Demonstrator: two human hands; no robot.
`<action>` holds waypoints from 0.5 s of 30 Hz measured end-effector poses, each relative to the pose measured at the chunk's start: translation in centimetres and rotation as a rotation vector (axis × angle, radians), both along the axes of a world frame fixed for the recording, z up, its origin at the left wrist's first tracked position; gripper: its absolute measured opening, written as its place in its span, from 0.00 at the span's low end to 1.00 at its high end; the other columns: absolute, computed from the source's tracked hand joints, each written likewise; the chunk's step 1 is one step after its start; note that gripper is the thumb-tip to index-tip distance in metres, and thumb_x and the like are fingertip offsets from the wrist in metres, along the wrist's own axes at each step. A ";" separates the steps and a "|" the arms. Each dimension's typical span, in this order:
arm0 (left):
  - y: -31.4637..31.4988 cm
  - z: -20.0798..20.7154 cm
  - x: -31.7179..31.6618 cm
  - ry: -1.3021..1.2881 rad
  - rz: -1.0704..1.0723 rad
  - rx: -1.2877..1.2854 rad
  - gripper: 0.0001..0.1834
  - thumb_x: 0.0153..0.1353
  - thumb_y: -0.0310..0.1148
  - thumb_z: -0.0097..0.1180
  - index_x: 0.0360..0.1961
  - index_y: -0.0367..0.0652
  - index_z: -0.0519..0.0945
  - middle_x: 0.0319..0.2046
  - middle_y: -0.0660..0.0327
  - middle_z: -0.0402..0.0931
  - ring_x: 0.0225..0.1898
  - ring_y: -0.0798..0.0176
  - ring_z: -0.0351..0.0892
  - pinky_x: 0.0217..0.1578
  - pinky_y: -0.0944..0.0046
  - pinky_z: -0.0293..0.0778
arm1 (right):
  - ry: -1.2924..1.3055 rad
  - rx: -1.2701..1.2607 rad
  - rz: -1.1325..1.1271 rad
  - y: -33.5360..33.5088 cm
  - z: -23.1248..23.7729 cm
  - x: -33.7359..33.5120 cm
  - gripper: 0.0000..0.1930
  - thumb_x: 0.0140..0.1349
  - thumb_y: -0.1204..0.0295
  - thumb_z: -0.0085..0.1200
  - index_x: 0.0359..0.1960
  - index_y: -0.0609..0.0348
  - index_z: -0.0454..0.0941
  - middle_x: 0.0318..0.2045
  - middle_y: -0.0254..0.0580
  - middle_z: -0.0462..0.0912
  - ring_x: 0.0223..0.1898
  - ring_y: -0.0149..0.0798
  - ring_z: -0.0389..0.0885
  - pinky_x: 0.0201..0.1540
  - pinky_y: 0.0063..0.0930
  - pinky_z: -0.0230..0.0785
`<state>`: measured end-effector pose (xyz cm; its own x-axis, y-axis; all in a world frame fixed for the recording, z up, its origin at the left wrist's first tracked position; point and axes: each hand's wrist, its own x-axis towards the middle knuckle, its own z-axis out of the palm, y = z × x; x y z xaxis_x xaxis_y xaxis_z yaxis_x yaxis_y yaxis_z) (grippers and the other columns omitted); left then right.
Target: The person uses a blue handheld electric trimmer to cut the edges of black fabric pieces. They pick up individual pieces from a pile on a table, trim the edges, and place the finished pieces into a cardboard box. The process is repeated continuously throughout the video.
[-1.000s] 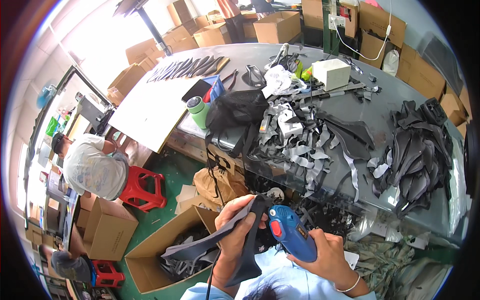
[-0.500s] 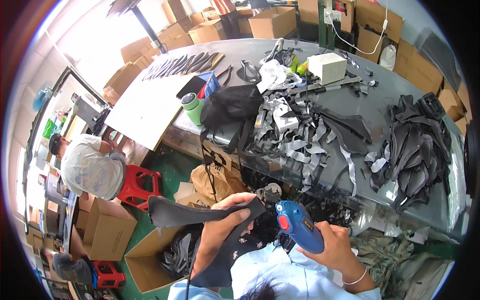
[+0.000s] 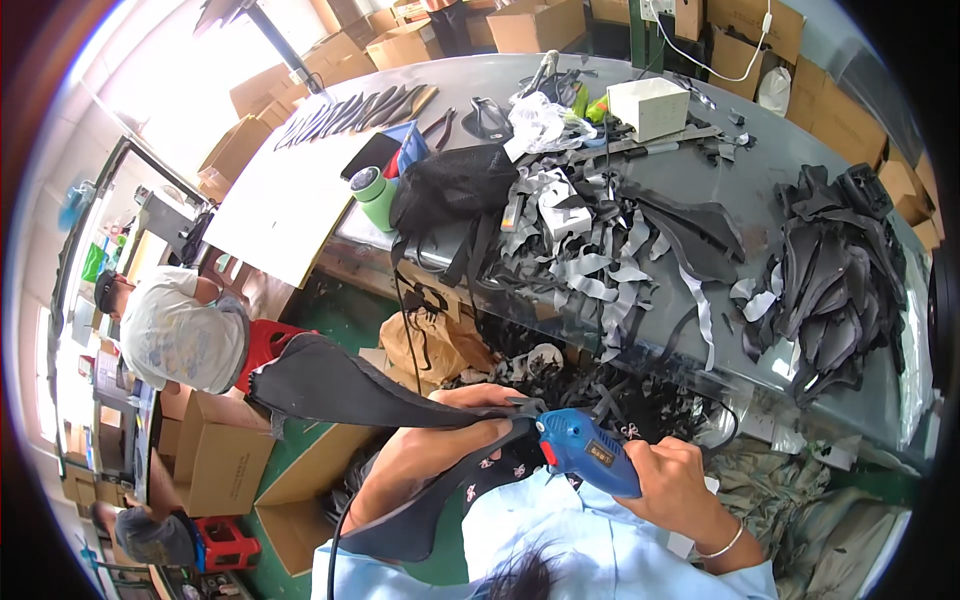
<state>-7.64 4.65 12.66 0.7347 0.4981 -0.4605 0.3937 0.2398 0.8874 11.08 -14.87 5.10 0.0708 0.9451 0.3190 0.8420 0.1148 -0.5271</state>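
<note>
My left hand [image 3: 445, 437] is closed on a dark grey foam-like fabric piece [image 3: 350, 392]. One long part of the piece reaches out to the left, and another hangs below my wrist. In my right hand [image 3: 675, 485] are blue electric scissors [image 3: 597, 455] with a red button, gripped by the body. Their head meets the edge of the fabric just beside my left fingertips. The exact contact of the blade is too small to make out.
A grey table [image 3: 740, 330] ahead carries fabric scraps [image 3: 605, 285], a pile of dark cut pieces [image 3: 840, 270], a black bag [image 3: 455, 190] and a green bottle [image 3: 374, 197]. An open carton [image 3: 290, 510] stands low at left. Another person [image 3: 185, 325] sits beyond it.
The electric scissors have moved left and turned, their head now at the fabric edge instead of apart from it. The fabric's long part swings out farther left and higher.
</note>
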 end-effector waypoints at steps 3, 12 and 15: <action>-0.2 0.7 0.3 0.089 -0.037 0.021 0.18 0.53 0.23 0.55 0.47 0.33 0.75 0.39 0.58 0.78 0.38 0.70 0.76 0.42 0.71 0.71 | 0.003 0.010 0.026 0.1 0.1 -0.2 0.20 0.39 0.68 0.67 0.30 0.60 0.69 0.12 0.36 0.72 0.13 0.39 0.72 0.21 0.28 0.62; 0.5 -3.0 0.6 -0.044 -0.219 0.281 0.22 0.48 0.24 0.52 0.48 0.38 0.76 0.36 0.57 0.80 0.33 0.69 0.75 0.36 0.68 0.71 | 0.068 0.018 0.049 0.4 0.4 -1.0 0.20 0.40 0.68 0.66 0.30 0.60 0.69 0.12 0.36 0.72 0.14 0.40 0.74 0.21 0.29 0.64; 0.1 -4.6 0.8 -0.199 -0.167 0.267 0.21 0.48 0.24 0.54 0.48 0.39 0.77 0.39 0.55 0.80 0.37 0.65 0.77 0.39 0.66 0.71 | 0.096 0.011 0.077 0.6 0.5 -1.2 0.20 0.40 0.67 0.67 0.30 0.62 0.69 0.14 0.38 0.74 0.15 0.41 0.75 0.21 0.29 0.66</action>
